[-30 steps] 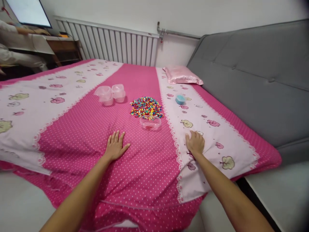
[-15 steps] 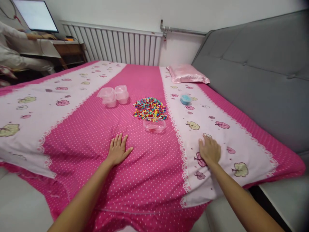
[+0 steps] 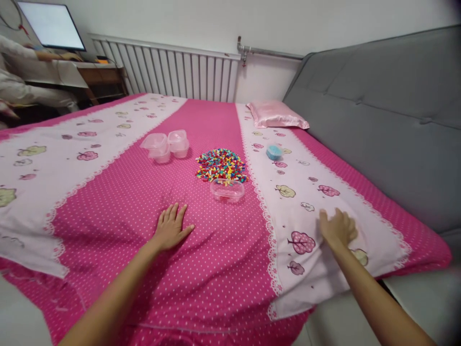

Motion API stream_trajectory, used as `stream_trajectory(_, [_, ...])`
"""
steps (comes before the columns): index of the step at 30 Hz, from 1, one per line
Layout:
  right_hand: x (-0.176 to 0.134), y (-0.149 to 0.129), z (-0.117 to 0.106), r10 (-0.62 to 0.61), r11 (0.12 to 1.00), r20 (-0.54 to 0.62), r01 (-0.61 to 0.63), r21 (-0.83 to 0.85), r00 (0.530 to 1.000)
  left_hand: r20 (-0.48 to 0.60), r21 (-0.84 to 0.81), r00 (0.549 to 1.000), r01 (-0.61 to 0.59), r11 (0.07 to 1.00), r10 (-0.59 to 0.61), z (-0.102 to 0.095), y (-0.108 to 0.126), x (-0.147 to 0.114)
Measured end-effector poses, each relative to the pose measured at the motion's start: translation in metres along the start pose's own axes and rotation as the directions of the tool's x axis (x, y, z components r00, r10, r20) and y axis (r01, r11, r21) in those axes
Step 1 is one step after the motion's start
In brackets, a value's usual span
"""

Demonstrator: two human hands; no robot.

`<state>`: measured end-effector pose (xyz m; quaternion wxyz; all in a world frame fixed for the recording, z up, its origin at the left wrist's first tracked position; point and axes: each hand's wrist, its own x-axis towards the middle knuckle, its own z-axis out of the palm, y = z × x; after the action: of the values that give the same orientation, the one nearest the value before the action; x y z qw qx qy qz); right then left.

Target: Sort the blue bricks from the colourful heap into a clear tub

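Observation:
My left hand (image 3: 172, 228) lies flat on the pink dotted bedsheet (image 3: 216, 250), fingers spread, holding nothing. On the sheet's white printed strip is my right hand (image 3: 337, 227), thumb apart and fingers a little bent, with no object visible in it. Beyond both hands sits a heap of small multicoloured pieces (image 3: 221, 163), too small to name surely. A clear plastic container (image 3: 226, 191) touches the heap's near edge, a few red pieces inside. Several clear containers (image 3: 162, 146) stand left of the heap, and a blue-filled tub (image 3: 274, 152) stands to its right.
A pink satin pillow (image 3: 275, 115) rests at the far right, beside the grey padded headboard (image 3: 374, 81). Along the back wall run a white radiator (image 3: 169, 69) and a pipe (image 3: 273, 52). At the far left a person sits at a desk with a monitor (image 3: 52, 26).
My right hand has moved to the right across the white strip. My left hand stays flat on the sheet. The view has shifted slightly; the containers and heap keep their places.

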<state>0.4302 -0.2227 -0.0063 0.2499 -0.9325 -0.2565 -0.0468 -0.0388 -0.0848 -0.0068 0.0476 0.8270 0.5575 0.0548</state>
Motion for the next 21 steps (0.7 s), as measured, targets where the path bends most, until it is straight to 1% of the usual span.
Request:
stream_trajectory(1, [0.001, -0.019, -0.003, -0.082, 0.995, 0.007, 0.082, 0.064, 0.997, -0.014, -0.041, 1.000, -0.004, 0.999, 0.004, -0.008, 0.001, 0.005])
stream_trajectory(2, [0.003, -0.039, -0.005, -0.152, 0.979, 0.038, 0.145, 0.143, 0.988, -0.024, -0.100, 1.000, 0.005, 0.995, -0.007, -0.017, 0.002, 0.012])
stream_trajectory(3, [0.005, -0.060, -0.006, -0.187, 0.960, 0.092, 0.162, 0.227, 0.978, -0.029, -0.180, 0.999, 0.018, 0.983, -0.024, -0.025, 0.005, 0.020])
stream_trajectory(4, [0.007, -0.081, -0.006, -0.200, 0.939, 0.160, 0.142, 0.313, 0.967, -0.024, -0.287, 0.999, 0.032, 0.957, -0.040, -0.032, 0.008, 0.029])
stream_trajectory(5, [0.010, -0.103, -0.004, -0.219, 0.915, 0.250, 0.110, 0.388, 0.943, -0.040, -0.417, 0.997, 0.049, 0.908, -0.072, -0.038, 0.013, 0.039])
stream_trajectory(6, [0.012, -0.125, -0.001, -0.240, 0.892, 0.318, 0.079, 0.445, 0.917, -0.065, -0.542, 0.995, 0.031, 0.840, -0.079, -0.041, 0.018, 0.049])
stream_trajectory(7, [0.015, -0.146, 0.003, -0.283, 0.873, 0.355, 0.086, 0.481, 0.891, -0.074, -0.630, 0.996, -0.009, 0.777, -0.049, -0.042, 0.024, 0.059])
stream_trajectory(8, [0.017, -0.168, 0.008, -0.329, 0.864, 0.373, 0.117, 0.489, 0.867, -0.094, -0.671, 0.995, -0.057, 0.739, -0.009, -0.041, 0.029, 0.070])
stream_trajectory(11, [0.024, -0.229, 0.026, -0.461, 0.820, 0.319, 0.261, 0.509, 0.828, -0.203, -0.671, 0.972, -0.226, 0.706, 0.119, -0.028, 0.043, 0.098])
stream_trajectory(12, [0.026, -0.247, 0.031, -0.489, 0.812, 0.314, 0.292, 0.505, 0.814, -0.222, -0.660, 0.965, -0.256, 0.706, 0.142, -0.023, 0.046, 0.106])
stream_trajectory(14, [0.031, -0.277, 0.040, -0.558, 0.785, 0.342, 0.347, 0.514, 0.756, -0.214, -0.635, 0.961, -0.272, 0.723, 0.174, -0.015, 0.050, 0.118])
stream_trajectory(16, [0.037, -0.295, 0.047, -0.600, 0.772, 0.368, 0.394, 0.499, 0.710, -0.185, -0.623, 0.962, -0.274, 0.732, 0.203, -0.010, 0.051, 0.126])
stream_trajectory(17, [0.039, -0.299, 0.050, -0.610, 0.772, 0.375, 0.417, 0.481, 0.698, -0.158, -0.633, 0.961, -0.274, 0.724, 0.225, -0.009, 0.051, 0.128])
stream_trajectory(19, [0.044, -0.297, 0.056, -0.622, 0.775, 0.379, 0.466, 0.428, 0.685, -0.126, -0.671, 0.963, -0.258, 0.695, 0.236, -0.006, 0.052, 0.130])
stream_trajectory(21, [0.048, -0.286, 0.062, -0.614, 0.788, 0.380, 0.504, 0.355, 0.692, -0.104, -0.697, 0.966, -0.241, 0.675, 0.238, -0.003, 0.054, 0.130])
